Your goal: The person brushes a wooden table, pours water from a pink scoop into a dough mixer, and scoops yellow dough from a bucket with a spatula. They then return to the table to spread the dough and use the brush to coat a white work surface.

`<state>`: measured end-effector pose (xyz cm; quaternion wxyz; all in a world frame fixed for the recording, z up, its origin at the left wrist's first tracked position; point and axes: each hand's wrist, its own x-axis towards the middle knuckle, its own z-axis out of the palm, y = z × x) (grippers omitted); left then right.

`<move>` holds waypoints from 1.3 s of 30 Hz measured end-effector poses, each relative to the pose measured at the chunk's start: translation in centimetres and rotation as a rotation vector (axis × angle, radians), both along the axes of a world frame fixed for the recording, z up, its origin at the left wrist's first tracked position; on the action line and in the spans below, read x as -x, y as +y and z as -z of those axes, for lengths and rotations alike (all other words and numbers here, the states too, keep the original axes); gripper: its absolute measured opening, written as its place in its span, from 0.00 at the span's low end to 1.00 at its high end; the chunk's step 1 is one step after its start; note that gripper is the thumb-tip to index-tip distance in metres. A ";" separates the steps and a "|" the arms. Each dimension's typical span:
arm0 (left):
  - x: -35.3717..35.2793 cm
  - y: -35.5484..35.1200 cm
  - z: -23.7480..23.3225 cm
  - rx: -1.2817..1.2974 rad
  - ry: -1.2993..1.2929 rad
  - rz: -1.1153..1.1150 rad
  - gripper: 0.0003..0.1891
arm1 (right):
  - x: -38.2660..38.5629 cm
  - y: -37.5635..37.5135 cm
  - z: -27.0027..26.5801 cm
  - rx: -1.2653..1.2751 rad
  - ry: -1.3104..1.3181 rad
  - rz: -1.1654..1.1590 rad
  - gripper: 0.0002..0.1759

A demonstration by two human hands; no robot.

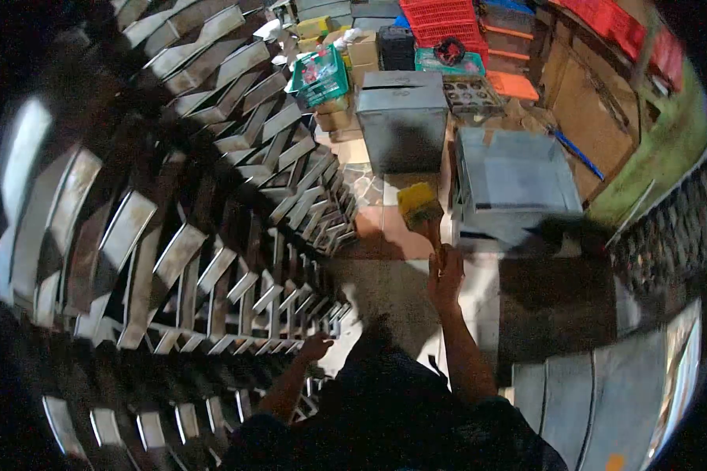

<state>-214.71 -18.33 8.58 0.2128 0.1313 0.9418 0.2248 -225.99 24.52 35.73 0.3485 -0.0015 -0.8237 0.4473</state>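
Note:
In my right hand is a wide brush with yellow bristles. My fingers are wrapped round its wooden handle, and the bristles point up and forward over the tiled floor. Low at the left, my left hand hangs beside the stacked metal pieces, its fingers partly stretched and nothing visible in them. These pieces are grey, narrow and angled, piled in long rows along my left side.
Ahead stands a grey metal box. A shallow metal tray lies to its right, near a blue rod. Behind are a green basket, a red crate and a muffin-type tray. Grey panels stand at the lower right.

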 end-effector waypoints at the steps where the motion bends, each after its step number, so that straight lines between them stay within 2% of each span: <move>1: 3.1 0.4 -0.4 -0.111 -0.110 -0.135 0.24 | 2.8 0.1 0.3 -0.074 0.041 0.014 0.09; 3: 8.6 3.1 -1.7 -0.065 -0.027 -0.126 0.27 | 8.8 0.8 1.2 -0.127 0.048 0.005 0.10; 5: 15.5 4.6 0.7 -0.200 -0.079 -0.071 0.27 | 14.8 2.2 2.3 -0.191 0.086 0.031 0.13; 6: 19.3 5.4 1.0 -0.122 -0.064 -0.066 0.27 | 17.7 2.7 2.7 -0.247 0.062 0.071 0.14; 7: 21.9 5.1 5.3 -0.853 -0.460 -0.293 0.26 | 20.0 3.8 4.2 -0.194 0.053 0.053 0.15; 8: 26.0 4.7 6.8 -1.069 -0.504 -0.352 0.25 | 23.4 4.5 5.8 -0.127 0.062 0.042 0.16; 9: 30.1 4.3 8.2 -1.287 -0.553 -0.401 0.25 | 25.6 4.6 4.5 -0.092 -0.081 0.084 0.16; 10: 33.8 5.7 6.1 -1.036 -0.400 -0.370 0.25 | 27.3 5.0 2.7 -0.067 -0.237 0.121 0.17; 11: 37.7 7.4 3.2 -0.773 -0.267 -0.345 0.25 | 29.8 6.0 3.4 -0.028 -0.259 0.164 0.18; 12: 41.4 9.8 -1.7 -0.549 -0.248 -0.364 0.25 | 32.2 7.3 3.8 -0.105 -0.249 0.216 0.18; 13: 45.1 11.3 -6.0 -0.724 -0.326 -0.341 0.25 | 34.4 8.4 4.0 -0.073 -0.250 0.231 0.18; 15: 53.7 13.5 -8.4 -0.703 -0.034 -0.055 0.24 | 39.8 10.0 4.8 -0.024 -0.239 0.240 0.19; 16: 57.8 14.9 -8.0 -0.485 0.309 0.194 0.23 | 42.1 11.1 5.2 0.037 -0.232 0.272 0.19; 18: 64.9 18.2 -11.6 -0.825 -0.128 -0.105 0.21 | 47.6 13.0 6.6 0.103 -0.231 0.291 0.19; 19: 68.5 19.3 -11.5 -0.815 -0.127 -0.119 0.21 | 50.2 13.9 7.2 0.053 -0.236 0.347 0.19; 20: 72.2 20.2 -11.4 -0.685 -0.151 -0.155 0.22 | 53.3 14.3 7.6 0.002 -0.238 0.402 0.20; 21: 75.6 20.4 -11.5 -0.553 -0.178 -0.189 0.23 | 56.4 14.3 7.4 0.055 -0.244 0.399 0.21; 22: 77.6 20.3 -11.7 -0.543 -0.191 -0.207 0.23 | 58.7 14.5 8.2 0.060 -0.265 0.386 0.21; 24: 83.0 20.5 -13.0 -0.386 -0.259 -0.448 0.25 | 65.5 15.5 8.4 0.045 -0.197 0.384 0.19; 25: 84.6 19.7 -13.6 -0.364 -0.269 -0.451 0.26 | 68.5 15.9 8.3 0.009 -0.180 0.360 0.19; 26: 86.4 19.0 -14.4 -0.265 -0.322 -0.473 0.29 | 71.5 15.9 8.1 0.098 -0.202 0.335 0.20; 27: 87.7 18.1 -14.9 -0.179 -0.211 -0.360 0.29 | 74.6 15.5 7.0 0.167 -0.219 0.290 0.21; 28: 89.2 16.9 -14.8 -0.138 -0.177 -0.407 0.29 | 77.9 15.1 6.1 0.232 -0.233 0.238 0.21; 29: 90.7 15.6 -14.3 -0.098 -0.145 -0.455 0.29 | 81.2 14.9 6.4 0.172 -0.179 0.201 0.22; 30: 91.8 14.3 -12.9 -0.110 -0.206 -0.659 0.28 | 84.5 14.7 6.3 0.139 -0.163 0.150 0.22; 32: 93.3 11.8 -10.0 -0.124 -0.135 -0.736 0.27 | 90.1 13.0 7.0 0.239 -0.038 0.051 0.23; 34: 95.7 10.3 -9.0 -0.354 -0.259 -1.062 0.19 | 94.2 9.9 6.2 0.162 -0.070 0.056 0.22; 35: 96.4 9.6 -8.6 -0.228 0.038 -0.822 0.18 | 95.7 8.4 5.8 0.077 -0.102 0.105 0.22; 36: 97.5 8.7 -6.5 -0.236 0.037 -0.839 0.18 | 97.2 6.5 5.4 0.068 -0.102 0.088 0.22; 38: 100.7 6.0 -1.9 -0.393 -0.248 -1.387 0.16 | 100.4 1.7 4.3 0.146 -0.149 0.060 0.21; 39: 102.4 4.3 -0.9 -0.281 -0.290 -1.418 0.16 | 102.0 -0.5 4.6 0.188 -0.171 0.023 0.20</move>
